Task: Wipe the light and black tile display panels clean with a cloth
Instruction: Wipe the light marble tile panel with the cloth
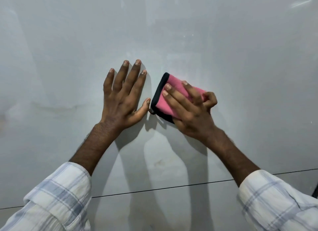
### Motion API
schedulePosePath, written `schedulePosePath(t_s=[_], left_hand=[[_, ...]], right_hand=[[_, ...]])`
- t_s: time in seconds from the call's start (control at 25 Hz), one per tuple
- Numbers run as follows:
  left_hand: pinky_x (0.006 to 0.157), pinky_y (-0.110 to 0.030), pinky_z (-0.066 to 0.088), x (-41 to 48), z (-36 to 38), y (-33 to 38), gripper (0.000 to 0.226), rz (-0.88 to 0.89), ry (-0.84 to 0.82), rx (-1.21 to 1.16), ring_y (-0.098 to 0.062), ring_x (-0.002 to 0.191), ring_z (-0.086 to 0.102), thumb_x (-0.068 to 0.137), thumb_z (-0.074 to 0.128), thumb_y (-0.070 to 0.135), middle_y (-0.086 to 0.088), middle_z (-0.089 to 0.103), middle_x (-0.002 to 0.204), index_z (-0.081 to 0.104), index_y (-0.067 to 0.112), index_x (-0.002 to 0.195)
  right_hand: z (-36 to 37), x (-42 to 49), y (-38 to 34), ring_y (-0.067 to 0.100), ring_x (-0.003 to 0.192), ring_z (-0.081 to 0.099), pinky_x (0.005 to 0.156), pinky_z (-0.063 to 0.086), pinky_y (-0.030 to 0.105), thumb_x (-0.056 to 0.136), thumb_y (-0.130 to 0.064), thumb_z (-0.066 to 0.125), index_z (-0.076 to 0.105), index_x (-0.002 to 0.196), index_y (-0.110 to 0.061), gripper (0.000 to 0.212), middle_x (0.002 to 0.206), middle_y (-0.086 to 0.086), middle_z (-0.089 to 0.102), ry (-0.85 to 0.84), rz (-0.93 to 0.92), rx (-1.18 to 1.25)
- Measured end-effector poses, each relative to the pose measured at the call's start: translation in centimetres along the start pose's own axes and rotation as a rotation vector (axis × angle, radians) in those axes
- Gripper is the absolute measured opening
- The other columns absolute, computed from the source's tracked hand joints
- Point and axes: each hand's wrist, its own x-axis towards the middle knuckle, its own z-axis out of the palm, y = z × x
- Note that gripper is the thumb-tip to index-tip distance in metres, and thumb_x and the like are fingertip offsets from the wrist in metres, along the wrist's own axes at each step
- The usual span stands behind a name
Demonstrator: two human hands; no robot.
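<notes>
The pink cloth (164,104), folded and with a black border, lies pressed on the light panel (223,50), a little right of the middle of the view. The right hand (191,113) grasps it: two fingers (173,93) are stretched over the pink top, the outer fingers are curled around the right edge of the cloth, and the thumb sits at its lower edge. The black border points to the left and is free of the hand.

Just beside the cloth, on its left, the left hand (123,96) rests flat on the same panel – released, with straight fingers a little spread, holding nothing. Its thumb tip is very near the black border; I cannot tell if it touches.

The panel is pale grey and glossy, with faint streaks and some small marks below the hands. Both arms throw soft shadows on it. A thin dark seam (154,190) runs across the lower part – under it a second pale surface (172,213) begins. Both forearms come out of the white-and-blue checked left sleeve (56,196) and right sleeve (275,201).
</notes>
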Motion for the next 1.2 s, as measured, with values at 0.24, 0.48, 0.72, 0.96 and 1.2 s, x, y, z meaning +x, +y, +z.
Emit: schedulePosePath(t_s=[0.24, 0.48, 0.72, 0.96, 1.2], left_hand=[[0.122, -0.066, 0.019, -4.8, -0.4, 1.2, 0.074, -0.023, -0.1, -0.028, -0.042, 0.156, 0.023, 0.098, 0.057, 0.044, -0.019, 0.028, 0.168, 0.039, 0.007, 0.16], [0.125, -0.064, 0.014, -5.9, 0.2, 1.4, 0.073, -0.009, -0.112, -0.006, -0.045, 0.155, 0.024, 0.1, 0.053, 0.044, -0.021, 0.03, 0.167, 0.037, 0.005, 0.16], [0.124, -0.064, 0.015, -6.6, 0.7, 2.4, 0.072, -0.05, -0.08, 0.0, -0.044, 0.156, 0.024, 0.1, 0.051, 0.041, -0.02, 0.029, 0.167, 0.035, 0.005, 0.16], [0.125, -0.063, 0.014, -6.8, 0.7, 2.2, 0.073, -0.049, -0.072, -0.017, -0.044, 0.155, 0.025, 0.099, 0.052, 0.043, -0.02, 0.032, 0.166, 0.038, 0.005, 0.159], [0.125, -0.061, 0.015, -6.7, 0.7, 2.2, 0.072, -0.044, -0.05, -0.009, -0.043, 0.154, 0.027, 0.098, 0.053, 0.043, -0.02, 0.034, 0.165, 0.04, 0.006, 0.158]], right_hand=[[0.2, -1.4, -2.4, 0.032, 0.143, 0.036, 0.092, 0.028, 0.048, 0.082, -0.018, 0.059, 0.047, 0.153, -0.019, 0.071, 0.159, -0.001, 0.045, 0.01, 0.432, -0.104], [-1.1, -3.2, 2.3, 0.026, 0.144, 0.043, 0.092, 0.027, 0.052, 0.089, -0.026, 0.063, 0.053, 0.15, -0.026, 0.062, 0.159, -0.007, 0.045, -0.032, 0.198, -0.002], [0.5, -10.3, -7.1, 0.03, 0.148, 0.036, 0.089, 0.029, 0.051, 0.083, -0.008, 0.06, 0.043, 0.155, -0.025, 0.075, 0.16, -0.005, 0.043, -0.136, 0.189, 0.022], [-1.6, -7.0, 0.0, 0.027, 0.137, 0.042, 0.095, 0.022, 0.043, 0.069, -0.008, 0.059, 0.05, 0.15, -0.023, 0.082, 0.157, -0.005, 0.046, 0.063, 0.722, 0.037], [-0.9, -11.3, -7.2, 0.031, 0.139, 0.046, 0.086, 0.032, 0.055, 0.074, -0.002, 0.057, 0.059, 0.144, -0.022, 0.073, 0.154, -0.005, 0.051, -0.123, 0.362, 0.128]])
